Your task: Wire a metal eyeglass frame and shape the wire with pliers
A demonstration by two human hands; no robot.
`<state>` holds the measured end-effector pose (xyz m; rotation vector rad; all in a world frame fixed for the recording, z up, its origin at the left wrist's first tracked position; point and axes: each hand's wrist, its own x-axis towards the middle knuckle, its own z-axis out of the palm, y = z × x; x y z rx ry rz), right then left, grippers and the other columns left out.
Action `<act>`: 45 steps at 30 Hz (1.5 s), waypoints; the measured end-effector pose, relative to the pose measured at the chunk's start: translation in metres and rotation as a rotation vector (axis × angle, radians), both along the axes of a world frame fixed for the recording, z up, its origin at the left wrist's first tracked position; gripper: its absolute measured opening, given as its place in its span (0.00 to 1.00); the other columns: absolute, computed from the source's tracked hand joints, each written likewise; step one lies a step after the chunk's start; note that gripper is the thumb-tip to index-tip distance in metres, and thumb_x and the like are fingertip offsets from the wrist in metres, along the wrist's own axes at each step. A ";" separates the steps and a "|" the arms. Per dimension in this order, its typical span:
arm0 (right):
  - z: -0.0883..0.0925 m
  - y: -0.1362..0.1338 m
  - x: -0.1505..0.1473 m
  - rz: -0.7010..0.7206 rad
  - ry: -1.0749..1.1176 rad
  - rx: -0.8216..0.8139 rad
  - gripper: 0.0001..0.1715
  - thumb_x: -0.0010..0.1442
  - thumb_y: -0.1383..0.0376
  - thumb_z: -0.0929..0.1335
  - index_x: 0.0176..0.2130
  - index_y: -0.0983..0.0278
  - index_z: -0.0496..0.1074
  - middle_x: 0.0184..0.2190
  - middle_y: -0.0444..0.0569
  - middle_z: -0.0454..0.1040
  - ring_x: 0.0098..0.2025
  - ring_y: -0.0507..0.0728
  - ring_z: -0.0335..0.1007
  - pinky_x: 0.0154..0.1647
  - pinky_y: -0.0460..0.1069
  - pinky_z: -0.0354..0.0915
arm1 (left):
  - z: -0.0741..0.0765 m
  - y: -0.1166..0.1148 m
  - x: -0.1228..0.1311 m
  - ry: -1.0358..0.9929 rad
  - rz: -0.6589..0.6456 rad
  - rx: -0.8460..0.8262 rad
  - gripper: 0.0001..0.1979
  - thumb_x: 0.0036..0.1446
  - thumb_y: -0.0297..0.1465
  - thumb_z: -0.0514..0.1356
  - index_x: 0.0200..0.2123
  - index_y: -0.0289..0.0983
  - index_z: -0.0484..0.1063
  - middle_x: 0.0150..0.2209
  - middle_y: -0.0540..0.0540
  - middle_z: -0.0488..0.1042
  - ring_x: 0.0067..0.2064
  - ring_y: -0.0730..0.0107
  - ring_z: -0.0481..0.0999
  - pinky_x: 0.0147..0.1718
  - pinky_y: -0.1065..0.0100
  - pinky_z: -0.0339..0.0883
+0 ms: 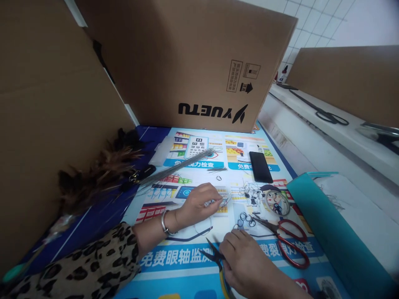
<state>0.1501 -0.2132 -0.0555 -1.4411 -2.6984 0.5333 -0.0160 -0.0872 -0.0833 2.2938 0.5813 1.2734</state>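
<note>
My left hand (204,202), with a silver bangle at its wrist, is closed in a pinch above the printed table cover. A faint, thin wire (228,199) shows at its fingertips; its full shape is hard to see. Lower down, my right hand (245,257) is wrapped round the yellow handles of dark-nosed pliers (215,253), whose jaws stand apart and point up and left. Several small black rings (245,218) lie just beyond the right hand. Red-handled scissors (288,241) rest to its right. A single black ring (218,178) lies beyond my left hand.
A bundle of thin metal wires (181,166) lies at the back left, near brown feathers (93,174). A black phone (261,167), loose wire bits (251,191) and a round clear dish (277,203) sit right. Cardboard (202,62) walls the back; a teal box (330,232) borders the right.
</note>
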 end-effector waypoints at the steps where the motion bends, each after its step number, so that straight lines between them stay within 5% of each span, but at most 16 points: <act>1: 0.002 0.001 0.001 -0.017 0.064 -0.012 0.08 0.52 0.70 0.62 0.36 0.65 0.66 0.35 0.52 0.69 0.38 0.59 0.61 0.45 0.55 0.58 | -0.001 0.000 0.000 0.002 0.001 -0.001 0.03 0.53 0.24 0.57 0.32 0.36 0.70 0.27 0.45 0.71 0.31 0.69 0.69 0.31 0.65 0.65; 7: 0.019 0.013 0.013 -0.177 0.658 -0.156 0.11 0.47 0.76 0.62 0.31 0.63 0.64 0.31 0.47 0.66 0.35 0.54 0.62 0.35 0.47 0.60 | -0.003 0.001 0.001 0.002 0.007 0.006 0.03 0.53 0.24 0.57 0.32 0.36 0.70 0.27 0.45 0.71 0.31 0.69 0.69 0.31 0.66 0.65; 10: 0.019 0.020 0.017 -0.320 0.902 -0.374 0.10 0.50 0.75 0.62 0.32 0.64 0.66 0.30 0.46 0.68 0.32 0.52 0.63 0.33 0.47 0.60 | -0.002 0.001 0.002 0.010 0.020 0.009 0.03 0.53 0.24 0.57 0.31 0.36 0.70 0.27 0.45 0.71 0.31 0.69 0.69 0.31 0.66 0.65; 15: 0.002 0.024 0.017 -0.597 1.407 -0.734 0.05 0.54 0.67 0.64 0.33 0.65 0.68 0.31 0.48 0.70 0.28 0.51 0.63 0.30 0.47 0.59 | -0.001 0.001 0.002 0.065 0.044 -0.022 0.03 0.54 0.25 0.57 0.30 0.34 0.70 0.27 0.44 0.71 0.32 0.69 0.68 0.31 0.66 0.64; 19: -0.015 0.028 0.018 -0.707 1.663 -0.933 0.11 0.55 0.60 0.64 0.35 0.65 0.68 0.30 0.50 0.70 0.34 0.57 0.68 0.31 0.50 0.61 | -0.003 0.001 0.002 0.059 0.063 -0.019 0.03 0.54 0.25 0.56 0.30 0.34 0.70 0.26 0.45 0.70 0.31 0.69 0.68 0.31 0.67 0.64; 26: -0.016 0.033 0.022 -0.818 1.698 -0.950 0.18 0.55 0.57 0.64 0.38 0.69 0.71 0.25 0.48 0.67 0.22 0.50 0.61 0.22 0.46 0.56 | -0.004 0.002 0.002 0.049 0.063 -0.035 0.02 0.54 0.25 0.57 0.31 0.34 0.70 0.27 0.45 0.70 0.31 0.70 0.68 0.30 0.67 0.64; 32: -0.009 0.025 0.023 -0.655 1.682 -0.906 0.26 0.48 0.58 0.70 0.47 0.63 0.69 0.34 0.48 0.64 0.30 0.50 0.59 0.25 0.44 0.57 | -0.003 0.002 0.002 0.023 0.081 -0.045 0.02 0.53 0.24 0.57 0.31 0.34 0.70 0.27 0.45 0.70 0.31 0.69 0.68 0.31 0.67 0.64; 37: -0.023 0.018 0.021 -0.657 1.448 -0.749 0.36 0.43 0.60 0.72 0.53 0.58 0.65 0.38 0.49 0.65 0.34 0.54 0.63 0.25 0.44 0.60 | -0.003 0.001 0.002 -0.003 0.059 -0.071 0.03 0.53 0.24 0.57 0.32 0.34 0.70 0.28 0.45 0.70 0.31 0.70 0.68 0.30 0.68 0.64; 41: -0.024 0.008 0.020 -0.660 1.215 -0.589 0.40 0.48 0.57 0.70 0.58 0.58 0.58 0.44 0.51 0.66 0.43 0.59 0.66 0.35 0.50 0.66 | -0.003 0.000 0.002 -0.026 0.053 -0.103 0.03 0.52 0.23 0.58 0.32 0.34 0.70 0.28 0.45 0.70 0.32 0.70 0.69 0.31 0.68 0.64; 45: -0.020 0.001 0.022 -0.592 0.780 -0.217 0.37 0.53 0.60 0.66 0.60 0.59 0.54 0.54 0.55 0.61 0.56 0.65 0.57 0.47 0.55 0.65 | -0.001 -0.001 0.003 -0.031 0.067 -0.159 0.03 0.52 0.23 0.58 0.31 0.34 0.70 0.28 0.45 0.71 0.31 0.71 0.69 0.31 0.68 0.64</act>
